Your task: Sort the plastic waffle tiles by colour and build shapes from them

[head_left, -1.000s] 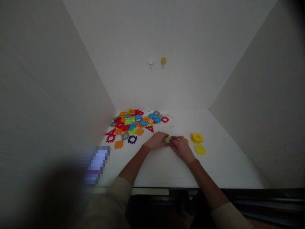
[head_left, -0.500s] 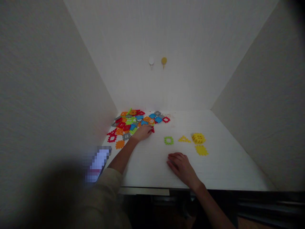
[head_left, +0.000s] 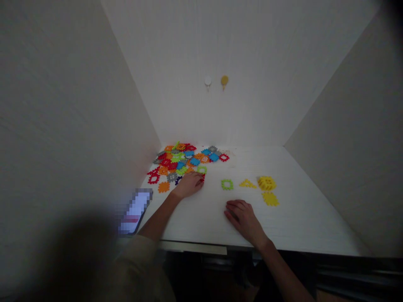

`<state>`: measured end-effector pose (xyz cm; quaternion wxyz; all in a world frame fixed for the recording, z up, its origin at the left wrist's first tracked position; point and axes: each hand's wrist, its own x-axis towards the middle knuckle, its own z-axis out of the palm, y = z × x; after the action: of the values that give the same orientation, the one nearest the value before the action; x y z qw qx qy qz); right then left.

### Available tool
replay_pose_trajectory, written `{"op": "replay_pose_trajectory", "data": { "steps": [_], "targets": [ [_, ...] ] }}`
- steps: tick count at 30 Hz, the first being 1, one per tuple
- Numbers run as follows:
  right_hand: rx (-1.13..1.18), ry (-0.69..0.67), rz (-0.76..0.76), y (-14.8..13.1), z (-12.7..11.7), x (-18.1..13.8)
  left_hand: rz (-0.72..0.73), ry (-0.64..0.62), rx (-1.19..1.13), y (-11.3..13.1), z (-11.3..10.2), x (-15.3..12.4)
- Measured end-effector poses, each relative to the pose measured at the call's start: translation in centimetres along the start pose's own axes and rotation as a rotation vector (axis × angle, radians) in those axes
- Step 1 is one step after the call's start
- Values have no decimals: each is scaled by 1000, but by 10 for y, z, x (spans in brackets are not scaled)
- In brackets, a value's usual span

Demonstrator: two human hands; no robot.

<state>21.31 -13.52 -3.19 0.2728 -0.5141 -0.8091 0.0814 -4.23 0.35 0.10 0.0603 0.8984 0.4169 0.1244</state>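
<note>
Hands lie well apart on the white tabletop (head_left: 299,218). The left hand (head_left: 189,185), left of centre in the frame, rests palm down at the lower edge of a heap of colourful toothed plastic tiles (head_left: 182,160). Its fingers curl over a small red toothed tile (head_left: 202,178) that peeks out at the fingertips; whether they actually grip it cannot be told. The right hand (head_left: 244,217) sits lower, near the middle of the frame, loosely flat on the table with the fingers slightly bent and nothing in it.

Between and above the two hands lies a light green square frame tile (head_left: 227,184), apart from both. To its right, in a row, come a yellow triangular frame tile (head_left: 247,183) and a yellow block built of joined tiles (head_left: 266,183), with a flat yellow square tile (head_left: 271,199) just below the block. Another light green frame tile (head_left: 202,169) lies just above the left fingertips.

A phone with a lit screen (head_left: 135,209) lies at the table's lower left edge. On the back wall hang a white hook (head_left: 208,81) and a yellow hook (head_left: 224,79), side by side.
</note>
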Motion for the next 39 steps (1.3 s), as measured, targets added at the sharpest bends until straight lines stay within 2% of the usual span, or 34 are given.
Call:
{"op": "replay_pose_trajectory", "data": {
  "steps": [4, 9, 15, 22, 27, 31, 35, 39],
  "targets": [
    [-6, -21, -21, -1, -1, 5, -119, 48, -57, -1, 5, -2],
    [-7, -61, -61, -2, -8, 23, -169, 111, -30, -8, 10, 11],
    [3, -97, -96, -9, -8, 42, -278, 46, 32, -9, 5, 24],
    [10, -138, -116, -13, -1, 44, -411, 19, 88, -5, 6, 40],
    [30, -120, -104, -9, -3, 45, -406, 88, 54, 1, 4, 41],
    [140, -15, -12, -6, -3, 61, -352, 173, 28, 7, -1, 31],
    [305, 97, 190, -7, -1, 96, -276, 215, -63, 14, -5, 18],
    [422, 90, 325, -7, 6, 130, -223, 247, -209, 20, -5, 9]
  ]
}}
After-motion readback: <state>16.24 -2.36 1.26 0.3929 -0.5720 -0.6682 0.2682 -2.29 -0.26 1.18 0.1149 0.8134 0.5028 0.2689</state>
